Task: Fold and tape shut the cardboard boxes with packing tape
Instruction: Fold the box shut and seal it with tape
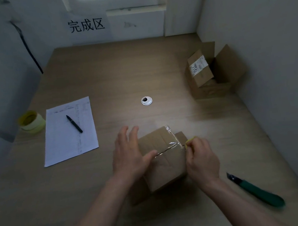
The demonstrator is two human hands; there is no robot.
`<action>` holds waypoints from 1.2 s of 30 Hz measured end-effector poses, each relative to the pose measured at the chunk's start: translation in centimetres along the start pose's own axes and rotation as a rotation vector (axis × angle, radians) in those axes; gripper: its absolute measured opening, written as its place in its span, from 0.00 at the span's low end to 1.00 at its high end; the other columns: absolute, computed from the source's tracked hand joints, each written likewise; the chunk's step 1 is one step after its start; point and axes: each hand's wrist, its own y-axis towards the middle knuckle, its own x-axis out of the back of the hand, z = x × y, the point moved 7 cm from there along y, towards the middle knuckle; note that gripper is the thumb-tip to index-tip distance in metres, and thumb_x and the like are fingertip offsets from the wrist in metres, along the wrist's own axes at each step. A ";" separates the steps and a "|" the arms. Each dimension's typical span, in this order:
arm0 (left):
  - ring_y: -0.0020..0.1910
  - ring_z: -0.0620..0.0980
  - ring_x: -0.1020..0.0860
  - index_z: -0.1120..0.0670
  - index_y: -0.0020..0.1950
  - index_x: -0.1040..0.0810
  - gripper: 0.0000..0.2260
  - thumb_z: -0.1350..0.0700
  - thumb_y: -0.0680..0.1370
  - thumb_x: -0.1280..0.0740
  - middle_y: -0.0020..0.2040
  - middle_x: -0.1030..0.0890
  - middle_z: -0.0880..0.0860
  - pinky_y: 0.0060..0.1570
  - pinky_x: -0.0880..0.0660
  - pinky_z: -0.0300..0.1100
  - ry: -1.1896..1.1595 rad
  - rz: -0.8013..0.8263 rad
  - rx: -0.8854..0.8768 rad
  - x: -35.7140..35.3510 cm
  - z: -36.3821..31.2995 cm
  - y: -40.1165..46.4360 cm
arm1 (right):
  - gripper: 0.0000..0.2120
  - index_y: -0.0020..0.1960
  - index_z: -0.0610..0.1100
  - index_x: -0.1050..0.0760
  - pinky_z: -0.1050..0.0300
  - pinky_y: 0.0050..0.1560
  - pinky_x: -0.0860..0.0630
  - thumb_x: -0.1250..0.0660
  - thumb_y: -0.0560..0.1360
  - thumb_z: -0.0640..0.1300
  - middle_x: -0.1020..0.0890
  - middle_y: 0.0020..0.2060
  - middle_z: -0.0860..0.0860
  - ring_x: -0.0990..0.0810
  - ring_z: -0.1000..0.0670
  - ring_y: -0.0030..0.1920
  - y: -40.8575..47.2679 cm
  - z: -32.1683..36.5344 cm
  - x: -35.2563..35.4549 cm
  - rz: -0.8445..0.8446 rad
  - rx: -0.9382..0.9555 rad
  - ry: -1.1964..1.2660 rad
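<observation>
A small cardboard box [165, 163] sits on the table in front of me, its top flaps folded down with clear tape [173, 144] running along the seam. My left hand [130, 154] lies flat with straight fingers on the box's left side, thumb on the taped seam. My right hand [200, 158] is at the box's right edge, fingers curled around something yellow [191, 140], mostly hidden, that looks like a tape roll. A second cardboard box [211, 72] stands open at the far right, with a white label on one raised flap.
A green utility knife [255, 190] lies at the right near my forearm. A yellowish tape roll [31, 121] sits at the left edge beside a sheet of paper [70, 131] with a black pen [74, 123]. A cable grommet [146, 100] marks the table's middle. Walls enclose three sides.
</observation>
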 end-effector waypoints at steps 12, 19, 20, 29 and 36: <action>0.62 0.51 0.28 0.43 0.69 0.46 0.48 0.23 0.55 0.35 0.65 0.34 0.48 0.59 0.28 0.45 0.068 0.339 0.039 -3.7 1.3 -5.6 | 0.03 0.46 0.44 0.22 0.50 0.36 0.29 0.33 0.76 0.43 0.21 0.47 0.44 0.22 0.37 0.41 7.3 1.3 -1.0 0.032 0.234 -0.189; 0.55 0.55 0.24 0.47 0.58 0.42 0.39 0.32 0.60 0.25 0.59 0.29 0.51 0.51 0.26 0.47 -0.031 0.137 0.234 -4.3 -1.1 -5.3 | 0.01 0.46 0.46 0.22 0.55 0.38 0.35 0.32 0.76 0.42 0.22 0.46 0.49 0.23 0.42 0.43 6.5 1.5 3.4 -0.029 0.185 -0.007; 0.56 0.55 0.25 0.47 0.58 0.42 0.39 0.31 0.60 0.25 0.59 0.30 0.51 0.51 0.26 0.47 -0.014 0.152 0.253 -4.3 -1.2 -5.1 | 0.01 0.46 0.48 0.22 0.55 0.38 0.34 0.32 0.76 0.42 0.22 0.44 0.51 0.23 0.45 0.43 5.8 1.6 4.1 0.008 0.214 0.014; 0.44 0.42 0.22 0.45 0.58 0.20 0.21 0.40 0.68 0.28 0.48 0.20 0.44 0.45 0.25 0.36 -0.583 -0.025 -0.161 1.0 -9.7 -7.8 | 0.06 0.40 0.50 0.21 0.49 0.39 0.26 0.26 0.73 0.49 0.22 0.36 0.53 0.22 0.50 0.39 0.1 3.5 8.3 0.396 0.475 0.063; 0.40 0.42 0.18 0.52 0.45 0.14 0.04 0.55 0.72 0.28 0.40 0.16 0.44 0.41 0.24 0.37 -0.754 0.008 -0.026 -2.9 -10.7 -12.6 | 0.04 0.39 0.55 0.20 0.55 0.36 0.25 0.28 0.70 0.54 0.22 0.34 0.59 0.23 0.58 0.36 -3.8 1.4 7.7 0.606 0.497 0.156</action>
